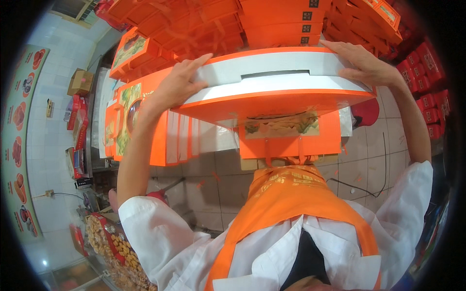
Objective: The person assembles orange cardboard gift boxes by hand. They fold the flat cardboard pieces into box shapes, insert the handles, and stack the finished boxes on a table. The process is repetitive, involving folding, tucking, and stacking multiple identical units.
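Observation:
An orange cardboard gift box point(276, 97) stands before me with its white inner flaps facing up and a narrow slot between them. My left hand point(184, 80) lies on the left end of its top, fingers spread over the white flap and the orange edge. On the right end rests my right hand point(358, 65), its fingertips at the far edge and thumb on the white flap. Under and nearer than this box, another orange box or bag with a printed landscape panel point(284, 127) and orange straps lies close to my apron point(287, 189).
Stacked orange boxes point(284, 18) rise behind the box. More orange boxes with landscape prints point(127, 127) stand at the left. Red packages point(422, 72) are piled at the right, near a red stool or bucket point(366, 111). Bagged snacks point(116, 247) sit at lower left. A black cable crosses the tiled floor.

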Demonstrator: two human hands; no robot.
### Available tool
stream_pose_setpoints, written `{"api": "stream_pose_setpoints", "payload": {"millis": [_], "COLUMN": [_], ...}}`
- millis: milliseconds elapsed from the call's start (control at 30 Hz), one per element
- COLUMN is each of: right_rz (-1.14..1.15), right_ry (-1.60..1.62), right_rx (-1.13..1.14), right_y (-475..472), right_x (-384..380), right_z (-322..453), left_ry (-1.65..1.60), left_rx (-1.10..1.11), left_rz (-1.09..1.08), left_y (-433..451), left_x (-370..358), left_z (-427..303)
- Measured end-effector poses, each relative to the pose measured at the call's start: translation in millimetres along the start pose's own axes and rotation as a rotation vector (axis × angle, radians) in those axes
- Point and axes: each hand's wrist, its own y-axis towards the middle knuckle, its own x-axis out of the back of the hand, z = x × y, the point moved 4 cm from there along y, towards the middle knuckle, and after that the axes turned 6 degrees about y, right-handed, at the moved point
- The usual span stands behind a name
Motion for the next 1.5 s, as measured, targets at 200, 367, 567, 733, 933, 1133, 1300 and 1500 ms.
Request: {"api": "stream_pose_setpoints", "payload": {"millis": [200,367,567,733,933,1133,1300,1500], "right_rz": [-0.393,-0.613,-1.218,-1.004,-0.756,-0.673,-0.631,-0.851], "right_ry": [1.020,1.800,1.648,1.727,1.785,1.603,1.407,1.048], "right_rx": [-0.574,-0.651,-0.355,0.335,-0.476,-0.416,-0.500,-0.485], "right_y": [-52,-62,-106,-148,-119,-102,-124,-138], "right_x": [-19,-49,-10,-37,-137,-138,-164,-162], "right_z": [-33,-2,2,-13,-113,-101,-130,-157], "left_ry": [-0.970,-1.482,-1.090,-1.248,-1.460,-1.360,-1.290,-1.093], "left_rx": [0.351,0.371,0.365,-0.409,-0.052,-0.037,-0.039,0.106], "left_rz": [-0.195,-0.175,-0.698,-0.832,-0.270,-0.285,-0.376,-0.846], "left_y": [-32,-45,-79,-86,11,41,31,-1], "left_x": [-29,-48,-8,-59,-145,-145,-184,-129], "left_z": [39,15,-14,-9,63,44,61,39]}}
